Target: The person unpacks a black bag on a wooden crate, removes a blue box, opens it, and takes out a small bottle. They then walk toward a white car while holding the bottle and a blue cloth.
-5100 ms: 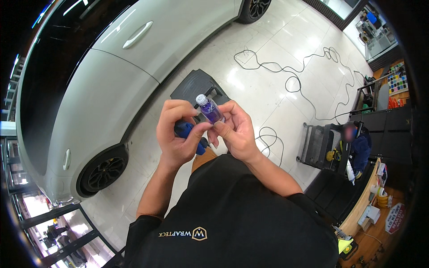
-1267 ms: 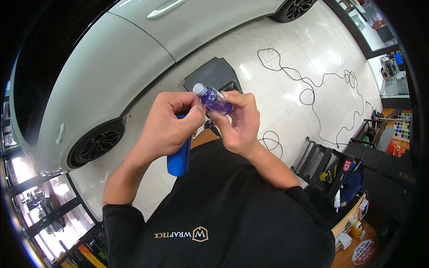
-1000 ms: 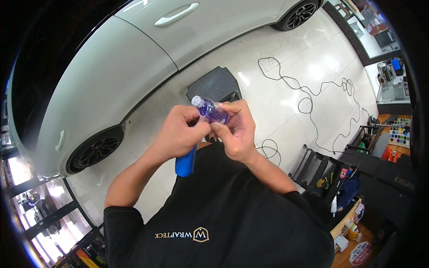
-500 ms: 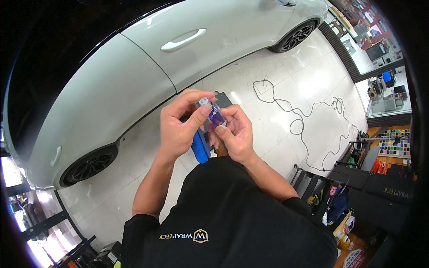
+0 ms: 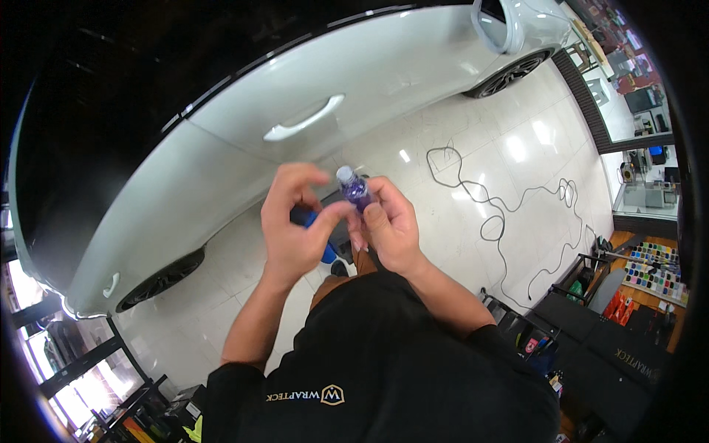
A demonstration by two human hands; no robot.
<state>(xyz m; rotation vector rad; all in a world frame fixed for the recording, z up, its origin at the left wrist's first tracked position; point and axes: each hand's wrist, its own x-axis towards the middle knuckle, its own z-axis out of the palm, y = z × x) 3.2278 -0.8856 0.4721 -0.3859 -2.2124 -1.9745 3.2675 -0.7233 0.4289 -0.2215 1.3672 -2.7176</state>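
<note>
My right hand (image 5: pixel 394 229) grips a small clear bottle (image 5: pixel 357 193) of purple liquid, thumb across its side. The bottle tilts, its pale top (image 5: pixel 345 173) pointing up and away. Beside it, my left hand (image 5: pixel 294 225) has thumb and index finger spread apart, slightly blurred; the thumb tip is close to the bottle's side. A blue block (image 5: pixel 329 254) shows behind the left thumb and between thumb and fingers. It appears tucked in the left hand's lower fingers, which are hidden.
A white car (image 5: pixel 244 111) with a door handle (image 5: pixel 304 118) stands ahead, across the upper left. A dark cable (image 5: pixel 480 196) lies looped on the tiled floor at right. Black cases (image 5: pixel 591 325) and a colour swatch board (image 5: pixel 653 269) are at the lower right.
My left thumb and index finger have come off the bottle's top and moved left, spreading apart. The right hand still holds the bottle. The view has shifted, showing more of the car.
</note>
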